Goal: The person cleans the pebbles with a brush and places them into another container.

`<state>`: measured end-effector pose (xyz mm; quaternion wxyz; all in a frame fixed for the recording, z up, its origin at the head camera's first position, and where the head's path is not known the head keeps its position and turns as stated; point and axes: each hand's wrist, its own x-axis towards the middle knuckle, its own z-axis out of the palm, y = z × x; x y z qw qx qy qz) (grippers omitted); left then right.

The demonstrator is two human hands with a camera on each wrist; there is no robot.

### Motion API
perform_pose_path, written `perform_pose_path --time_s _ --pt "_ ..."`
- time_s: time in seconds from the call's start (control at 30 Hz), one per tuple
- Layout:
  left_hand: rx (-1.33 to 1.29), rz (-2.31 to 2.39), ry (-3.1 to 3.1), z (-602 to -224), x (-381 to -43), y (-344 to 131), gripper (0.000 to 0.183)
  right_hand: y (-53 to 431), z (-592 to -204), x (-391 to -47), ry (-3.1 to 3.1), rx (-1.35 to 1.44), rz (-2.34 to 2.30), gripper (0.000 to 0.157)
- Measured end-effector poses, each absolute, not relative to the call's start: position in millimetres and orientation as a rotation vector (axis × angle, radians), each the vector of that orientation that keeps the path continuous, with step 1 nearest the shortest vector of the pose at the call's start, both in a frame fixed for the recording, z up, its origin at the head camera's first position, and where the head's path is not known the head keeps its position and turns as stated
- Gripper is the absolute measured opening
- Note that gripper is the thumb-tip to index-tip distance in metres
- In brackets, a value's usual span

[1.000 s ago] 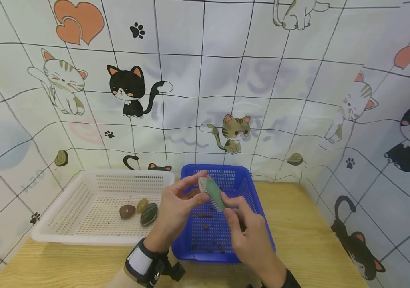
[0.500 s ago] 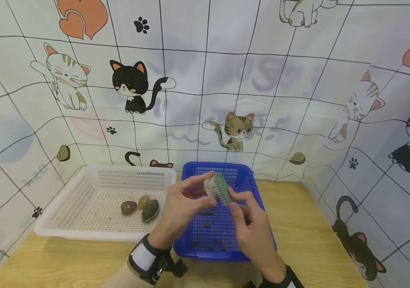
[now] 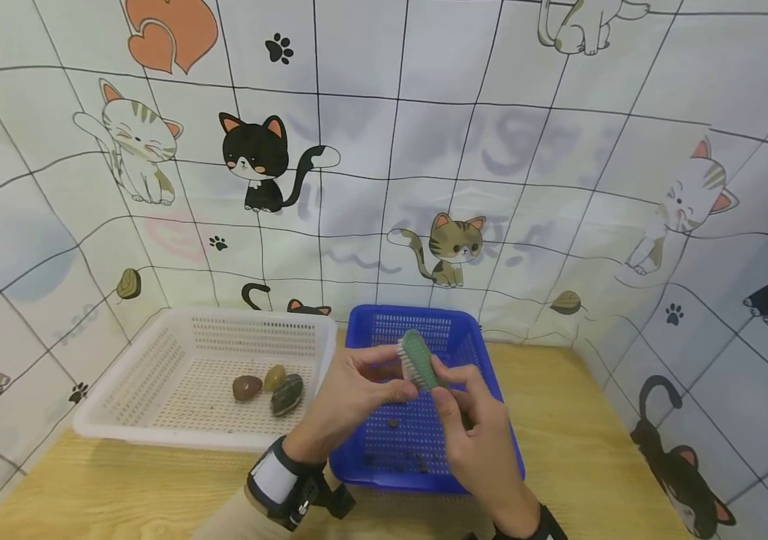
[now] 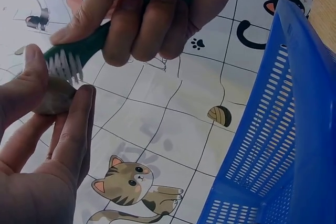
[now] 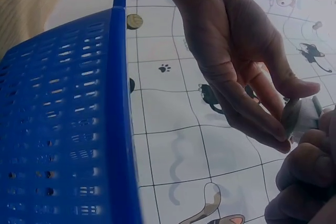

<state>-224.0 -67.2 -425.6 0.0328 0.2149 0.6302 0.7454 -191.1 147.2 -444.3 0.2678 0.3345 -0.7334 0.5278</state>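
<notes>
My left hand [image 3: 350, 386] pinches a smooth greyish stone [image 4: 55, 97] between thumb and fingertips; in the head view the brush mostly hides it. Gripped in my right hand [image 3: 481, 431] is a green scrubbing brush [image 3: 419, 355] with white bristles. Its bristles press against the stone's upper side in the left wrist view. Both hands are raised over the blue basket [image 3: 370, 478]. Small dark crumbs [image 3: 393, 423] lie on that basket's floor.
Left of the blue basket stands a white basket [image 3: 154, 437] holding a reddish-brown stone [image 3: 247, 388], a yellow stone [image 3: 274, 377] and a dark green stone [image 3: 287, 395]. Both baskets rest on a wooden table [image 3: 546, 420]. A cat-patterned sheet [image 3: 357, 187] rises behind.
The brush has shifted along the stone and turned, so the stone is now mostly hidden behind it in the head view. Both hands keep their hold. The head view has shifted slightly.
</notes>
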Motion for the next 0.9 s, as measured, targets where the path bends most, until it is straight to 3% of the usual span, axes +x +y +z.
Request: perform_pose_path --time_s 0.4,0.9 --pt "0.522 2.386 1.976 -425.7 -227.1 -68.7 0.059 145.7 -453.4 -194.5 -1.992 0.887 1.465 0.033" --pt "0.610 2.338 1.902 -425.1 -222.6 -64.8 0.060 152.5 -446.6 -197.5 -1.961 0.850 1.407 0.033"
